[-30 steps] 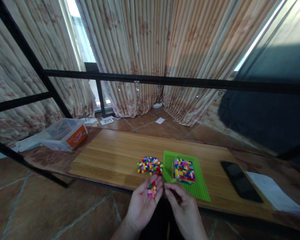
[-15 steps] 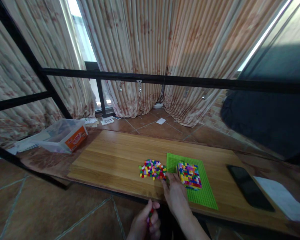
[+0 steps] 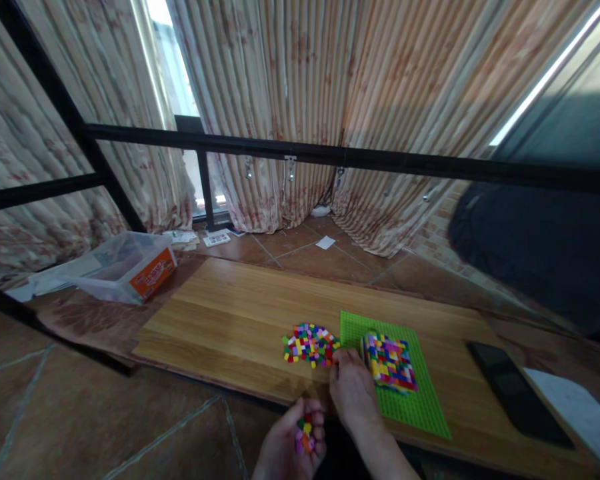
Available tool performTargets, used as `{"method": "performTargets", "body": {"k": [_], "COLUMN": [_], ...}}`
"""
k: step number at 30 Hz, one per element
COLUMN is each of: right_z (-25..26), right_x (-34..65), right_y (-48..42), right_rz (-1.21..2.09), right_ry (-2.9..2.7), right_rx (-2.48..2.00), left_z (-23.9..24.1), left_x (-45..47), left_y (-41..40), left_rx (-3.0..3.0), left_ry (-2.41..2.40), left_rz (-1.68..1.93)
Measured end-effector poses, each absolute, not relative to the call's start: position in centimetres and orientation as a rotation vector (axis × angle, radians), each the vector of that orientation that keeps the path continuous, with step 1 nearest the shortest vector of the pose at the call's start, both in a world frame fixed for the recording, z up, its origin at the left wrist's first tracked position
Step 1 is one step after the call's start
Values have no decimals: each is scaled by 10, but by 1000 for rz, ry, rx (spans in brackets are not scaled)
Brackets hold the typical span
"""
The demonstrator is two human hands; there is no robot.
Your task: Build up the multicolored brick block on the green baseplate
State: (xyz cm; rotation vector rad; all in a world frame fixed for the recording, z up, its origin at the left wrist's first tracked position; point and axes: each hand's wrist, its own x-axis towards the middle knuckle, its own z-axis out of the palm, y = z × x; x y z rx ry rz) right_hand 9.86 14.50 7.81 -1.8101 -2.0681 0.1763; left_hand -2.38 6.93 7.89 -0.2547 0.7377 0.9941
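My left hand (image 3: 293,443) is cupped below the table's front edge, fingers curled round a few small coloured bricks (image 3: 305,434). My right hand (image 3: 351,389) rests on the table with its fingertips at the left side of a multicoloured brick block (image 3: 389,361) that stands on a green baseplate (image 3: 414,411). The right hand's fingers are bent and pressed together; what they pinch is hidden. A loose pile of small coloured bricks (image 3: 310,344) lies just left of the baseplate, beside the right hand.
The wooden table top (image 3: 230,313) reaches back and left. A black phone (image 3: 517,392) and a white sheet (image 3: 573,413) lie at the right. A clear plastic box with an orange label (image 3: 125,267) sits far left. Black metal bars (image 3: 330,157) cross before the curtains.
My right hand moved from beside my left hand up onto the table, to the left side of the brick block. My left hand dropped lower and curled round its bricks.
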Motion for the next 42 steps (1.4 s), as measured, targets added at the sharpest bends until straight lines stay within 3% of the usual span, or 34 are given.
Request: {"method": "performTargets", "body": {"k": [14, 24, 31, 42], "right_z": [77, 118, 113, 89], "right_x": [103, 85, 93, 99], "right_y": [141, 101, 155, 177], "right_rz": [280, 989, 512, 484], "right_ry": [-2065, -1856, -1929, -2121], "right_rx": [-1797, -1430, -1566, -1598], "left_z": [77, 91, 98, 87], "left_x": [-25, -20, -30, -39], "left_y": [72, 79, 84, 82], "left_rx": [-235, -286, -361, -319], "left_ry": [736, 683, 842, 861], "left_rz": [1045, 1188, 1128, 1045]}}
